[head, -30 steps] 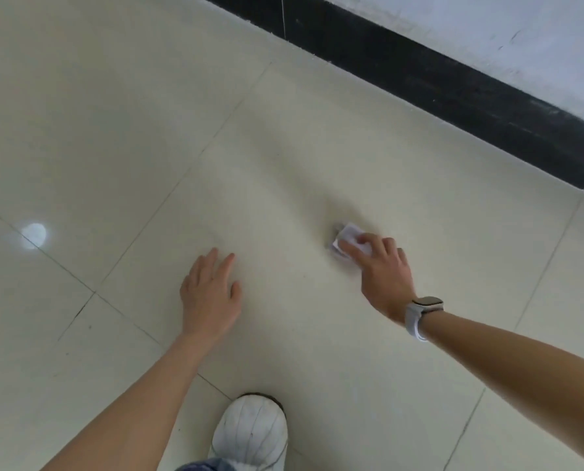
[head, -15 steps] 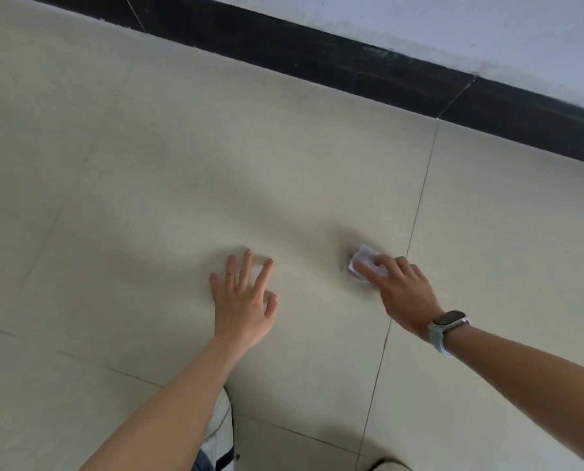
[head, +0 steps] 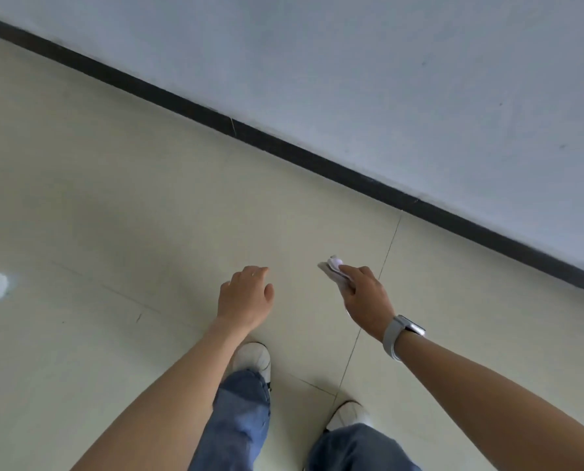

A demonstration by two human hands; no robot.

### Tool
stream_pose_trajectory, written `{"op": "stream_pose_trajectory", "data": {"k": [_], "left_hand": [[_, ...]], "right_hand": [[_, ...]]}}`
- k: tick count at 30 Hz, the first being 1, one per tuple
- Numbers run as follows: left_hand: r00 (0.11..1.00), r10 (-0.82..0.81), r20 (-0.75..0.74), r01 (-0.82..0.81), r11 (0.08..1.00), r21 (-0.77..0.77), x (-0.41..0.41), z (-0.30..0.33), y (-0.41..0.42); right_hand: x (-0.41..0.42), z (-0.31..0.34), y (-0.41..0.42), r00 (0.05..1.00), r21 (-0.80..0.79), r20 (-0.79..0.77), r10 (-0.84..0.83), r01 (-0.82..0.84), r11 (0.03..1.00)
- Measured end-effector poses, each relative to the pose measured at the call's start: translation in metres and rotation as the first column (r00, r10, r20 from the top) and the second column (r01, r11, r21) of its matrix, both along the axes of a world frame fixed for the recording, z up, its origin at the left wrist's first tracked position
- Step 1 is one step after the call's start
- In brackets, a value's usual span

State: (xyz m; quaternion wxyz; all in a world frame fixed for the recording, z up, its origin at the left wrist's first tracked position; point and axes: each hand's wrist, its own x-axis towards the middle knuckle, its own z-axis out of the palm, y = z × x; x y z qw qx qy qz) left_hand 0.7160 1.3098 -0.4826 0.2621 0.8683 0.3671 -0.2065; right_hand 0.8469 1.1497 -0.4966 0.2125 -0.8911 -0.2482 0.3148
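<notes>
**Floor-tile wiping: wipe in hand, between strokes**

Cream floor tile (head: 113,198) is the work surface.

Item: folded wipe (head: 333,266), white, small, flattened. It is pinched under the fingertips of the right hand (head: 365,297), and its free end sticks out past them.

Orientation: the long axis runs in line with the fingers. The free end points forward and to the left of the hand, toward the black skirting (head: 284,144). Contact with the tile cannot be confirmed; the wipe looks raised.

Outward: a grout line (head: 387,246) passes just right of the hand. A pale watch (head: 397,336) sits on that wrist. The left hand (head: 244,297) hangs near, on the left, with fingers loosely curled and holding nothing. White shoes (head: 253,356) and jeans lie below both hands. The grey-white wall (head: 386,79) rises beyond the skirting.

Judgement: this is a gap between wiping passes. The next move calls for lowering the wipe flat onto the tile, keeping the pinch, then pressing and dragging it, with the left hand free to brace.
</notes>
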Motion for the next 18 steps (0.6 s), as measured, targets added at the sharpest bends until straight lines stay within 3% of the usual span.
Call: {"op": "stream_pose_trajectory", "data": {"k": [9,13,18], "left_hand": [[0.900,0.359,0.246,-0.395,0.911,0.116,-0.095,0.320,0.100],[0.812,0.474,0.341,-0.542,0.829,0.139,-0.172,0.410,0.152],[0.723,0.563,0.401,-0.667,0.721,0.189,-0.266,0.479,0.214]], "right_hand": [[-0.061,0.332,0.151,0.935,0.157,0.155,0.319,-0.342,0.926],[-0.122,0.435,0.235,0.859,0.208,0.212,0.467,-0.506,0.837],[-0.201,0.504,0.327,0.787,0.267,0.290,0.545,-0.613,0.743]]}}
